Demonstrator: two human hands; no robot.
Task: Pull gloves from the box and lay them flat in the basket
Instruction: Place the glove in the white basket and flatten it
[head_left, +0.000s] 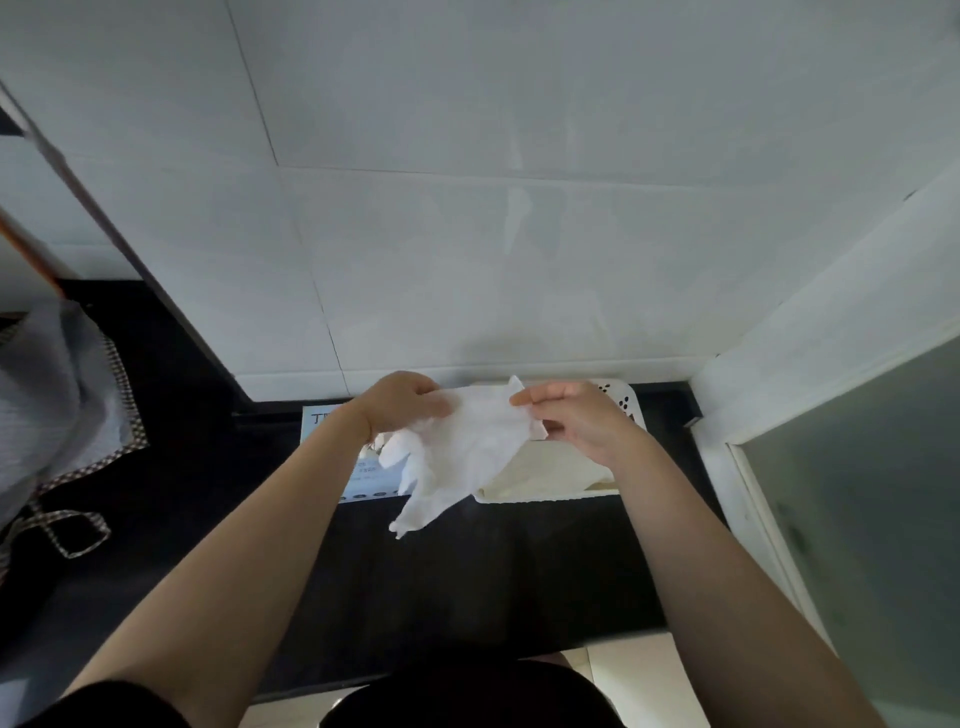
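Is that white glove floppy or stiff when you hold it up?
Probably floppy: the glove droops from where the left hand and right hand pinch its cuff, fingers dangling. It looks thin and wrinkled, so likely very light. It may crumple rather than lie flat in the basket.

Just one cam here, head-mounted, wide-angle, looking forward and steeply down over the person's own forearms. The dark counter (467, 571) sits close, lower-middle of frame, and the tiled wall (467, 208) fills the whole upper half.
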